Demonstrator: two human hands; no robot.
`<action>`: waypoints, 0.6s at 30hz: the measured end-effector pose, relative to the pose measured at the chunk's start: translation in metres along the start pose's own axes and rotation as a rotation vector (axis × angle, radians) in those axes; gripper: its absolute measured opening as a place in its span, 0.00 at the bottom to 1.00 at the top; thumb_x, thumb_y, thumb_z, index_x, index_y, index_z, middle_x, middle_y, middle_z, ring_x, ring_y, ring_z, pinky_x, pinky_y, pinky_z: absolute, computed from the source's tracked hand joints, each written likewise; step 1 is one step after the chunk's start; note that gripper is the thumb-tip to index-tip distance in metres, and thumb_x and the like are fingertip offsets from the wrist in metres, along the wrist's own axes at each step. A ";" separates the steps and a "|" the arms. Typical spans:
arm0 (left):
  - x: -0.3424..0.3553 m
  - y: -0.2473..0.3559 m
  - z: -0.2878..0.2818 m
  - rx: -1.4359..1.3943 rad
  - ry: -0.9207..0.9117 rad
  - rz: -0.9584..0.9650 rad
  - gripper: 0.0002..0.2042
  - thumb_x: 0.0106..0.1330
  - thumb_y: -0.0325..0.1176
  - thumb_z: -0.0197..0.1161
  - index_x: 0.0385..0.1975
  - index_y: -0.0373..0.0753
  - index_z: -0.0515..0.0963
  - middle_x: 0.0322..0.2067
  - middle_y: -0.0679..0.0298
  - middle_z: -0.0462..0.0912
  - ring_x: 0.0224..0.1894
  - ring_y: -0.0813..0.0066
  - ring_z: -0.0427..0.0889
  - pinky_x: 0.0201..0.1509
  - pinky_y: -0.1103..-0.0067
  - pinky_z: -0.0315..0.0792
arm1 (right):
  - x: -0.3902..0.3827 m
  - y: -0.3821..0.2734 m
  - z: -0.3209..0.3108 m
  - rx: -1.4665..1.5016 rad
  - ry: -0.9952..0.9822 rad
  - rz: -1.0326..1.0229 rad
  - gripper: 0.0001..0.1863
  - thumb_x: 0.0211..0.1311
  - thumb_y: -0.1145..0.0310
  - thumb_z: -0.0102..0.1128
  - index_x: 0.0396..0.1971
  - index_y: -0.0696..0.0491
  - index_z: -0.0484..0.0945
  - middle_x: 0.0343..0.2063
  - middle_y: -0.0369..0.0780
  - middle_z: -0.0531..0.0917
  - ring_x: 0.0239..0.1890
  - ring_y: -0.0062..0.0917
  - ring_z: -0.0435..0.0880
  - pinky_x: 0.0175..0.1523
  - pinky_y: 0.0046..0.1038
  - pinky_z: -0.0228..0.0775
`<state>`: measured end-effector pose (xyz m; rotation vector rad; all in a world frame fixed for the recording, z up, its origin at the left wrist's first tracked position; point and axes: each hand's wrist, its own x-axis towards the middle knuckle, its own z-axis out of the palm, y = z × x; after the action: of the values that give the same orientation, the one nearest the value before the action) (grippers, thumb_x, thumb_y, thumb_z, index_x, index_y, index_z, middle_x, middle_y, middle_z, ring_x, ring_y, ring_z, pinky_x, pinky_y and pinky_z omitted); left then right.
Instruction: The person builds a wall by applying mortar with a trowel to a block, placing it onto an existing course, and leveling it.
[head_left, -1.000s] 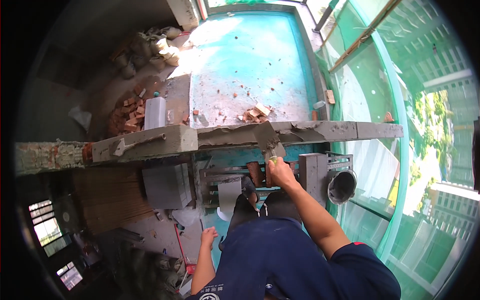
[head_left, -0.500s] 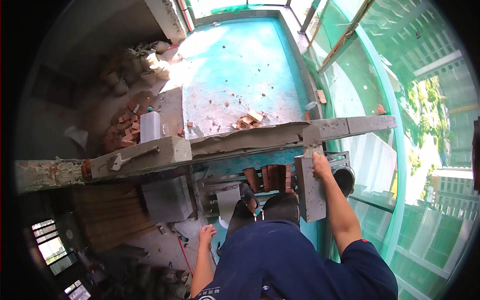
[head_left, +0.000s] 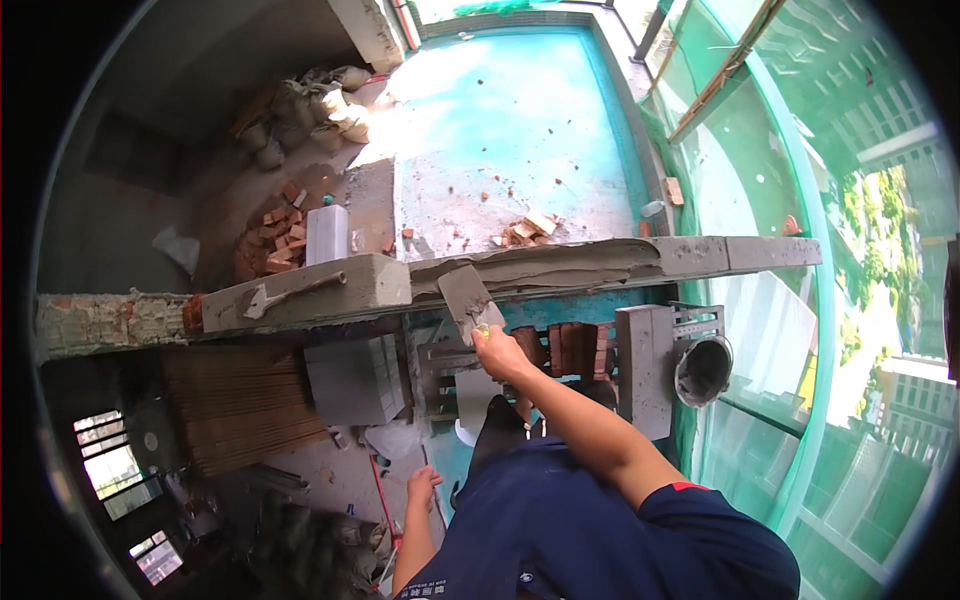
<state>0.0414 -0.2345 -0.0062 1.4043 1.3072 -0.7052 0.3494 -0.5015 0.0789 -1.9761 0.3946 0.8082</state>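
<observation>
My right hand [head_left: 500,352] grips a trowel [head_left: 466,295] by its handle. The flat blade, with some mortar near the handle, rests on or just over the left end of the wet mortar bed [head_left: 560,268] along the top of the low wall. Left of it lies a grey block [head_left: 385,281] set in the wall, with a hammer-like tool [head_left: 290,294] lying along the blocks. More grey blocks [head_left: 690,257] continue the wall on the right. My left hand [head_left: 423,487] hangs low beside my body, fingers loosely bent and apart, with nothing visible in it.
A loose grey block [head_left: 645,365] stands on a metal platform near a black bucket [head_left: 704,370]. Stacked red bricks [head_left: 575,345] lie below the wall. Beyond it are broken bricks [head_left: 278,238], sacks [head_left: 300,118] and a blue-green floor [head_left: 520,110]. Green netting [head_left: 740,150] hangs at right.
My right hand and the trowel have swung left along the wall, from the mortar's right end to its left end. The view has shifted slightly; my left hand stays low.
</observation>
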 end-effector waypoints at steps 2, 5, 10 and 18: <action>0.000 0.004 0.000 -0.003 0.011 0.002 0.16 0.65 0.43 0.56 0.45 0.38 0.72 0.35 0.62 0.79 0.33 0.73 0.80 0.36 0.77 0.67 | -0.009 0.019 -0.032 -0.233 0.079 -0.092 0.25 0.65 0.50 0.44 0.40 0.61 0.67 0.35 0.60 0.79 0.40 0.55 0.78 0.46 0.50 0.69; 0.005 0.009 0.005 -0.018 -0.010 0.008 0.14 0.65 0.43 0.56 0.42 0.39 0.73 0.33 0.64 0.78 0.31 0.74 0.78 0.37 0.77 0.67 | -0.019 0.068 -0.095 -0.342 0.205 -0.021 0.23 0.65 0.50 0.46 0.41 0.59 0.66 0.32 0.57 0.80 0.38 0.53 0.80 0.43 0.48 0.72; 0.021 0.025 0.030 -0.048 -0.103 0.033 0.11 0.65 0.41 0.56 0.37 0.40 0.73 0.28 0.67 0.78 0.26 0.77 0.77 0.27 0.84 0.63 | -0.038 0.171 -0.214 -0.333 0.469 0.069 0.23 0.65 0.48 0.44 0.41 0.55 0.67 0.37 0.60 0.78 0.42 0.59 0.75 0.47 0.51 0.67; 0.011 0.046 0.058 -0.047 -0.123 0.122 0.12 0.64 0.43 0.59 0.34 0.40 0.73 0.28 0.67 0.78 0.26 0.79 0.78 0.25 0.86 0.62 | -0.052 0.202 -0.265 0.588 0.442 0.225 0.21 0.65 0.45 0.44 0.29 0.49 0.68 0.17 0.34 0.69 0.14 0.20 0.68 0.18 0.23 0.62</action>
<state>0.1007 -0.2782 -0.0192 1.3689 1.1251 -0.6641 0.2977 -0.8342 0.0765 -1.5482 1.0054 0.3174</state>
